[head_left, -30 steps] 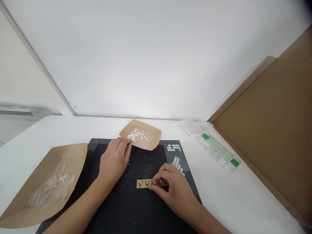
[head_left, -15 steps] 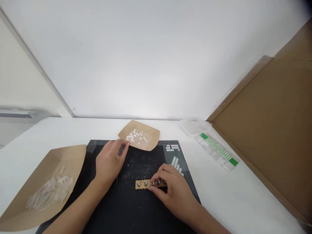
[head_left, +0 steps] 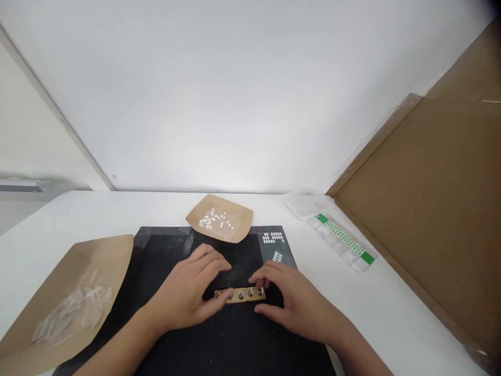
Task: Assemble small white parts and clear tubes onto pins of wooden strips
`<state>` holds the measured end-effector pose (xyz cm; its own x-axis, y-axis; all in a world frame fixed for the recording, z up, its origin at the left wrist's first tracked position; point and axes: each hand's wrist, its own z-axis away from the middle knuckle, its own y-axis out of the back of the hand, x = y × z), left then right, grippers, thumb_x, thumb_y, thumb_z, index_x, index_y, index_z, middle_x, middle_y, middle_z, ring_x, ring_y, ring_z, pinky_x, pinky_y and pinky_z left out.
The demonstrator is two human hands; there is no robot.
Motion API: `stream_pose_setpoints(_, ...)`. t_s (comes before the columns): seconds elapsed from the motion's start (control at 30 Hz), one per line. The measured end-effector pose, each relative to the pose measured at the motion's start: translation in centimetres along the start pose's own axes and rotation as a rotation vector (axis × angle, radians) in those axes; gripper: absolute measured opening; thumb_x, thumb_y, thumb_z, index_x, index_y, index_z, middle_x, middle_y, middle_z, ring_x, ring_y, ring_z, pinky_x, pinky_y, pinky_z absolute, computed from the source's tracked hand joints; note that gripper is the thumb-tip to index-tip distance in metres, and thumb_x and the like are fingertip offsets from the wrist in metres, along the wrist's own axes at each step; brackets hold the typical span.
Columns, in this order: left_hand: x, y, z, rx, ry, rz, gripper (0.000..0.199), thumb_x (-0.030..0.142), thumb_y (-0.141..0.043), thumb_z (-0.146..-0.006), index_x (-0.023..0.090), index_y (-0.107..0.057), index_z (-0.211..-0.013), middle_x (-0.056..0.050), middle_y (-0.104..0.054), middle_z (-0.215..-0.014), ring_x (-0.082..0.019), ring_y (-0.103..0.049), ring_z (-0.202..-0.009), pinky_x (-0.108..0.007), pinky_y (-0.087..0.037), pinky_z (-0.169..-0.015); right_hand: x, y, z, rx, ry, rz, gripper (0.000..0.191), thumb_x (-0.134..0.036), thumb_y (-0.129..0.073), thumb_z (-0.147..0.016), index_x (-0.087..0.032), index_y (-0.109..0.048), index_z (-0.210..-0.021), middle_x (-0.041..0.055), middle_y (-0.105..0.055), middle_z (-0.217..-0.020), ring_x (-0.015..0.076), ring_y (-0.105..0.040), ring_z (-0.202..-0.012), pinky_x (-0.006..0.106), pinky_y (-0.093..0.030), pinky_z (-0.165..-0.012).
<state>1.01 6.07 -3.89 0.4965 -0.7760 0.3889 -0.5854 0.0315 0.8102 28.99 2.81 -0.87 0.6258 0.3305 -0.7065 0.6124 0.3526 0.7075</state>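
Two grips spread, left hand [head_left: 190, 290], right hand [head_left: 299, 300]; studded strip [head_left: 246, 296], long axis crosswise.

mat [head_left: 242, 344] showing black | strip [head_left: 246, 298] showing tan | sticker sheet [head_left: 266, 251] showing white ovals on green | tray [head_left: 245, 216] showing brown

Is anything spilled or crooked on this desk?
Nothing big. A few pale specks dot the black mat; I can't tell if they're crumbs or scuffs. The small paper tray sits a bit askew, overlapping the mat's far edge.
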Motion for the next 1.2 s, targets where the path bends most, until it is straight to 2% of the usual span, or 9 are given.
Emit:
stream_pose_setpoints(0.13, 1.2, -0.6, 0.0, -0.202, -0.022, 0.062, 0.038, 0.036, -0.075, -0.090, 0.022, -0.057, -0.121, -0.006, -0.069, -0.108, -0.028, -0.057, -0.104, -0.041, -0.054, -0.083, 0.4, 0.2, -0.4, 0.021, -0.074, -0.060, 0.023, -0.013, -0.079, -0.086, -0.027, -0.070, -0.102, -0.0052, -0.073, -0.098, 0.0145, -0.068, -0.089, 0.026, -0.052, -0.080)
stream_pose_setpoints(0.23, 1.2, -1.0, 0.1, -0.241, 0.001, 0.038, 0.031, 0.030, -0.072, -0.093, 0.022, -0.057, -0.119, -0.006, -0.069, -0.106, -0.028, -0.057, -0.103, -0.040, -0.054, -0.080, 0.5, 0.2, -0.6, 0.038, -0.135, -0.071, 0.016, -0.015, -0.081, -0.085, -0.026, -0.073, -0.094, -0.0066, -0.075, -0.091, 0.0135, -0.070, -0.085, 0.025, -0.051, -0.076)
stream_pose_setpoints(0.37, 0.9, -1.2, 0.2, -0.250, 0.062, 0.056, 0.022, 0.025, -0.069, -0.095, 0.023, -0.058, -0.114, -0.003, -0.069, -0.103, -0.025, -0.057, -0.101, -0.038, -0.053, -0.079, 0.6, 0.2, -0.6, 0.047, -0.176, -0.068, 0.012, -0.016, -0.080, -0.086, -0.027, -0.076, -0.089, -0.0068, -0.077, -0.088, 0.0136, -0.071, -0.082, 0.024, -0.050, -0.073)
stream_pose_setpoints(0.57, 0.8, -1.2, 0.3, -0.250, 0.176, 0.138, 0.026, 0.026, -0.074, -0.093, 0.024, -0.059, -0.115, -0.002, -0.071, -0.105, -0.024, -0.059, -0.103, -0.034, -0.053, -0.079, 0.5, 0.3, -0.7, 0.053, -0.174, -0.051, 0.012, -0.015, -0.075, -0.089, -0.027, -0.079, -0.091, -0.0048, -0.080, -0.091, 0.0159, -0.073, -0.085, 0.027, -0.052, -0.077)
stream_pose_setpoints(0.67, 0.8, -1.2, 0.3, -0.248, 0.184, 0.154, 0.026, 0.028, -0.073, -0.094, 0.023, -0.060, -0.116, -0.003, -0.072, -0.104, -0.024, -0.059, -0.102, -0.033, -0.052, -0.078, 0.7, 0.3, -0.7, 0.078, -0.121, -0.027, 0.009, -0.020, -0.071, -0.093, -0.026, -0.078, -0.095, -0.0016, -0.079, -0.096, 0.0181, -0.073, -0.090, 0.029, -0.054, -0.081)
stream_pose_setpoints(0.83, 0.8, -1.3, 0.3, -0.199, 0.156, 0.139, 0.021, 0.029, -0.075, -0.091, 0.022, -0.063, -0.106, -0.005, -0.071, -0.100, -0.024, -0.058, -0.096, -0.034, -0.051, -0.076, 0.9, 0.3, -0.7, 0.211, -0.003, -0.014, 0.011, -0.027, -0.063, -0.101, -0.026, -0.073, -0.106, 0.0012, -0.075, -0.102, 0.0186, -0.070, -0.092, 0.032, -0.055, -0.084)
stream_pose_setpoints(1.0, 1.6, -1.7, -0.1, -0.134, 0.150, 0.146, 0.028, 0.037, -0.079, -0.087, 0.022, -0.063, -0.104, -0.006, -0.069, -0.101, -0.025, -0.057, -0.095, -0.037, -0.051, -0.079, 0.5, -0.1, -0.7, 0.164, 0.037, 0.028, 0.008, -0.025, -0.066, -0.100, -0.025, -0.072, -0.105, 0.0018, -0.073, -0.098, 0.0188, -0.069, -0.089, 0.032, -0.054, -0.081)
stream_pose_setpoints(1.2, 2.4, -2.2, -0.5, -0.137, 0.166, 0.156, 0.006, 0.024, -0.069, -0.093, 0.022, -0.067, -0.098, -0.004, -0.070, -0.094, -0.024, -0.055, -0.092, -0.035, -0.049, -0.075, 0.5, -0.6, -0.8, 0.179, 0.051, 0.041, 0.011, -0.020, -0.064, -0.100, -0.026, -0.071, -0.107, 0.0010, -0.071, -0.100, 0.0183, -0.068, -0.092, 0.032, -0.054, -0.085)
